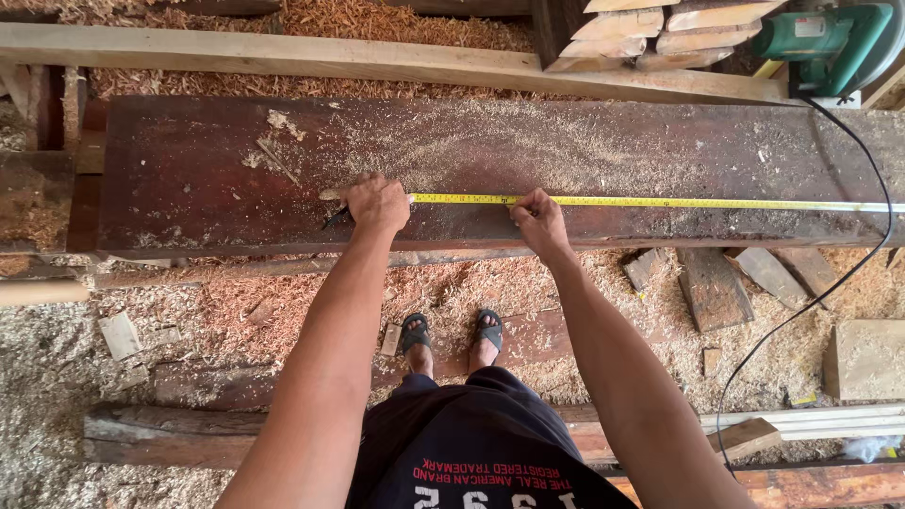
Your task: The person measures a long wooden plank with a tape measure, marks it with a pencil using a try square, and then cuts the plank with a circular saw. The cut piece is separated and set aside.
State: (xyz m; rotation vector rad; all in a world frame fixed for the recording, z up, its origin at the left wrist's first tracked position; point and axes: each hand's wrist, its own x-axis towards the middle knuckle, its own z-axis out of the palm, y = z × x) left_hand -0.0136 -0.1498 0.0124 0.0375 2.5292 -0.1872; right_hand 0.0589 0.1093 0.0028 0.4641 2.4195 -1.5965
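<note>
Sawdust-strewn workshop floor; dark plank (471, 170) bearing yellow tape measure (650, 201) (stretched rightward). Left hand (375, 203) closed over tape's end, right hand (537, 219) pinching tape.

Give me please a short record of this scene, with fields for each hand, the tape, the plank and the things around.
left hand: left hand presses down on the end of the yellow tape measure, with a pencil-like tool under the fingers
right hand: right hand pins the tape further along
tape: lies flat along the plank, running off to the right edge of view
plank: dark reddish plank, dusted with sawdust
power tool: green circular saw at top right, its black cord trailing down
floor: wood shavings and offcuts
feet: in sandals
</note>
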